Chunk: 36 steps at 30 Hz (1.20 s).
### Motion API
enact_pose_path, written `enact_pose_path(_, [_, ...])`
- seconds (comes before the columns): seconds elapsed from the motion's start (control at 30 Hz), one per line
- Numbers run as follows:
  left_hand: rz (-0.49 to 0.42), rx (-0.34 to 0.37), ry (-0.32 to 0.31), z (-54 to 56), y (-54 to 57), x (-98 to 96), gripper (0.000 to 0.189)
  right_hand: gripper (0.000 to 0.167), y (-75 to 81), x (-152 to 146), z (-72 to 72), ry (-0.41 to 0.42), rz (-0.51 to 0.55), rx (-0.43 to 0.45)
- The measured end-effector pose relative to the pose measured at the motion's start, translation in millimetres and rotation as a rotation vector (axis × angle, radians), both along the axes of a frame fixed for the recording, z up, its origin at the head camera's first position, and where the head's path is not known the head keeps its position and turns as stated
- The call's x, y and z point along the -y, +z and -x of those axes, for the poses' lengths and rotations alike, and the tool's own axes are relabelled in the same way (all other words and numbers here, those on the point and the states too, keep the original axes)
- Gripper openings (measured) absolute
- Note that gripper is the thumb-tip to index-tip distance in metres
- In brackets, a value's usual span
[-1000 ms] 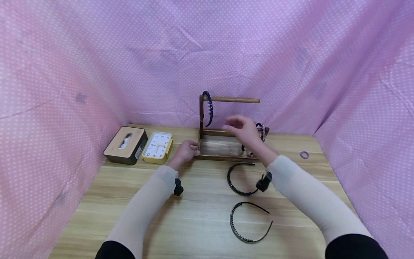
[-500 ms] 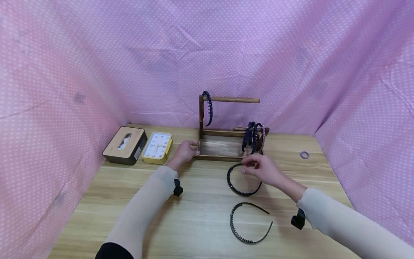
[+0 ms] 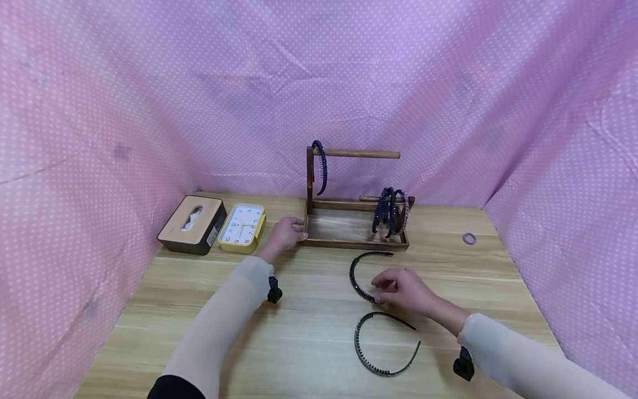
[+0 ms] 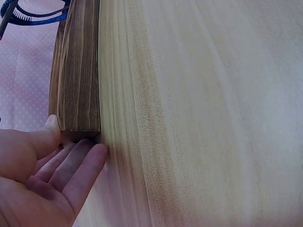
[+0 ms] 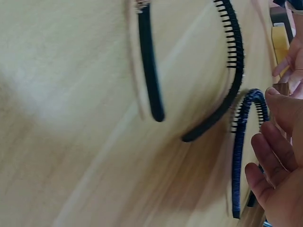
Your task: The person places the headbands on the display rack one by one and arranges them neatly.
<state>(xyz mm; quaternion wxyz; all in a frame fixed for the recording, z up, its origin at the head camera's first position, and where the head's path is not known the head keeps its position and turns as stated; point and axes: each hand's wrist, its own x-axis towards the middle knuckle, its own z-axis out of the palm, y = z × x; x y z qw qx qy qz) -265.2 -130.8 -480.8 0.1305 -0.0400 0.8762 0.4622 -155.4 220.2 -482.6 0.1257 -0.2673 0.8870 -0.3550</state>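
My left hand (image 3: 285, 234) grips the left end of a brown wooden rack (image 3: 349, 244); in the left wrist view its thumb lies on one side and its fingers against the end. My right hand (image 3: 408, 292) is low over a dark toothed headband (image 3: 353, 274) on the table, hiding its right part. In the right wrist view this headband (image 5: 240, 151) looks dark blue, beside the parted thumb and fingers; contact is unclear. A second dark headband (image 3: 358, 338) lies nearer me. One headband (image 3: 323, 166) hangs on the upper bar, several headbands (image 3: 391, 213) on the lower bar.
Left of the rack stand a yellow alarm clock (image 3: 242, 224) and a tissue box (image 3: 179, 221) with a wooden top. A small purple ring (image 3: 469, 238) lies to the right. Pink dotted cloth (image 3: 249, 100) closes the back and sides.
My right hand has come from the rack's middle down toward me, to the farther headband on the table. My left hand has stayed at the rack's end.
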Motion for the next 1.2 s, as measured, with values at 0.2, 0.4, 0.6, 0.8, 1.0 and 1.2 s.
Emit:
enact_pose_path(0.2, [-0.004,-0.014,-0.007,-1.4,0.3,-1.0,0.046,0.025,-6.4,-1.5,-4.2,0.003,-0.001,0.032])
enact_pose_path(0.4, [-0.039,-0.006,-0.021,-3.7,0.9,0.0,0.048,0.025,-8.9,-1.3,-5.3,-0.002,-0.023,0.044])
enact_pose_path(0.6, [-0.030,-0.009,-0.028,-5.5,1.7,2.0,0.048,0.024,-9.0,0.4,-0.6,0.022,-0.053,0.020])
enact_pose_path(0.8, [-0.007,-0.018,-0.035,-4.3,1.5,2.4,0.048,0.025,-7.6,3.5,3.7,0.047,-0.100,0.030])
enact_pose_path(1.0, [-0.034,0.014,-0.013,-2.6,1.3,0.8,0.048,0.019,-8.3,5.7,6.1,0.080,-0.121,0.029])
enact_pose_path(1.2, [-0.020,0.003,-0.018,-2.2,-0.5,1.4,0.048,0.013,-5.5,8.5,3.6,0.075,-0.131,0.002])
